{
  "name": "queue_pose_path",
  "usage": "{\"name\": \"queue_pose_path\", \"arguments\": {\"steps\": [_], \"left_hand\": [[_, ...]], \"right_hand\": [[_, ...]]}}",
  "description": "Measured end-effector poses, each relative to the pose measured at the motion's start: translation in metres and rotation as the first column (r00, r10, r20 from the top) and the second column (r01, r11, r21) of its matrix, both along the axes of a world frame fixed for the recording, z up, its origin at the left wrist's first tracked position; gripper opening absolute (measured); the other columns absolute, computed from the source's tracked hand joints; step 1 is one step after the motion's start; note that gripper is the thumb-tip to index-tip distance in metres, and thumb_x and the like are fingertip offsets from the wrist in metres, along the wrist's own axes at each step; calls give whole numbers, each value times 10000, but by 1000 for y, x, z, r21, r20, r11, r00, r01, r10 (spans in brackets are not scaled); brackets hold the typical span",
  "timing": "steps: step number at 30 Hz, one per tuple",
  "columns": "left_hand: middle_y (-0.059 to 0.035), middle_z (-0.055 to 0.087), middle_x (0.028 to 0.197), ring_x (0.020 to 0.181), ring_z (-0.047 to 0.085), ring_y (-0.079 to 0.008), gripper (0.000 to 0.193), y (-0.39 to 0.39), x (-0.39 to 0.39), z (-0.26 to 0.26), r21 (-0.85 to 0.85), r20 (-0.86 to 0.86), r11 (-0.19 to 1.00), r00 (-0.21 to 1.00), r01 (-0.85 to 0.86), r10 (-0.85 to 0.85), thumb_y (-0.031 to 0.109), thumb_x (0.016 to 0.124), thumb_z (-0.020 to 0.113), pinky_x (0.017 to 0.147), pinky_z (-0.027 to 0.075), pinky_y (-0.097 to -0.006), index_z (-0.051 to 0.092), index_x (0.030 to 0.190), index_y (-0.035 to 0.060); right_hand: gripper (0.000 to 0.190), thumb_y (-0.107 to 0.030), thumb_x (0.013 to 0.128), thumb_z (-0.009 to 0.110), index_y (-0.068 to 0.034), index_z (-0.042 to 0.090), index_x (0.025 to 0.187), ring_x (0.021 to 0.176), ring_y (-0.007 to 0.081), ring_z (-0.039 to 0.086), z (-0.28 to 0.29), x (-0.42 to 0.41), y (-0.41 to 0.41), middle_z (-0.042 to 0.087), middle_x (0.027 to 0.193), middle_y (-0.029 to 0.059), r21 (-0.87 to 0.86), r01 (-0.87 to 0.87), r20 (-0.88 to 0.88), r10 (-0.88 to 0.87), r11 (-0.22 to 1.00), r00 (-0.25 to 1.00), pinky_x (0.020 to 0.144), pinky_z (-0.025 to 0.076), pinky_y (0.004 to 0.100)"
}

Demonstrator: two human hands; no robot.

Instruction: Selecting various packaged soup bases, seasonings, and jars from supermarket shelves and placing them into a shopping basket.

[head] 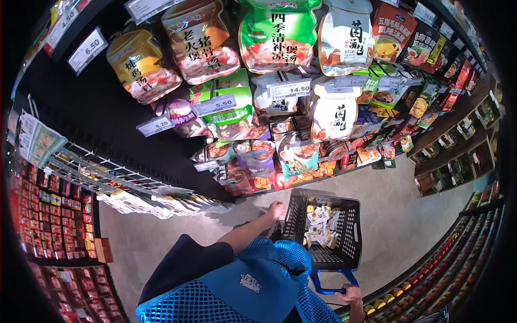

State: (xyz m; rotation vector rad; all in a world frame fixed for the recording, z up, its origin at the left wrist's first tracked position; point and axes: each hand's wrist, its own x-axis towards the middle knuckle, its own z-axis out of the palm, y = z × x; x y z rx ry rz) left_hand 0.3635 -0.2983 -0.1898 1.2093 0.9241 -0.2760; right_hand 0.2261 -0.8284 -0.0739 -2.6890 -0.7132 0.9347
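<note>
My right hand (pixel 350 294) grips the blue push handle (pixel 322 289) of a shopping cart at the lower right. On the cart rides a black perforated plastic basket (pixel 350 254), and several white printed packets (pixel 322 232) lie inside it. My left hand (pixel 277 210) is beside the basket's left wall, with its forearm reaching forward. Its fingers look curled, but they are too bright and small to make out whether they hold anything. Ahead hang pouches of soup ingredients, among them a green one (pixel 278 40), a white one (pixel 346 44) and a yellow one (pixel 143 66).
Price tags (pixel 288 89) stick out from the hanging display. To the left stand a white wire rack (pixel 105 165) and shelves of red packets (pixel 54 210). Curved-looking shelves of jars (pixel 420 278) line the right. Grey floor tiles (pixel 394 226) run between them.
</note>
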Motion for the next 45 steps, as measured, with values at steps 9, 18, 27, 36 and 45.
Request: {"name": "queue_pose_path", "arguments": {"steps": [9,18,27,36,45], "left_hand": [[-106,630,816,695,618,-196,129,-1,2,-10,-68,-47,990,992,-124,121,127,861,477,662,523,-327,561,922,51],[-53,616,742,649,591,-116,123,23,9,25,-70,228,986,959,-154,167,58,874,528,574,500,-251,614,961,44],[-119,581,805,750,569,-302,104,76,57,169,764,521,597,779,-243,-349,128,833,575,639,450,-395,631,903,74],[-168,542,1086,1093,464,-300,395,137,188,177,986,-129,9,809,164,-574,231,742,635,858,401,-420,559,1070,25],[-149,500,1161,1132,433,-289,566,140,226,158,892,-405,-90,695,443,-594,356,704,723,962,343,-406,568,1155,50]], "right_hand": [[192,-139,778,641,-13,596,916,769,203,565,-27,60,108,585,838,78,524,600,173,-765,605,620,744,463,317],[32,-27,854,583,-10,585,882,763,88,523,-14,193,360,571,826,11,886,460,-231,-806,57,545,706,440,231],[81,-101,890,543,-40,596,878,676,92,522,12,290,418,567,729,5,785,619,-505,-580,-1,639,669,448,241],[92,-126,888,574,-39,593,867,674,108,543,-8,247,432,589,744,30,640,763,-733,-365,-85,574,652,436,232],[96,-68,885,495,-49,589,892,676,138,580,-53,227,350,599,737,49,466,844,-840,-431,-266,329,668,489,255]]}}
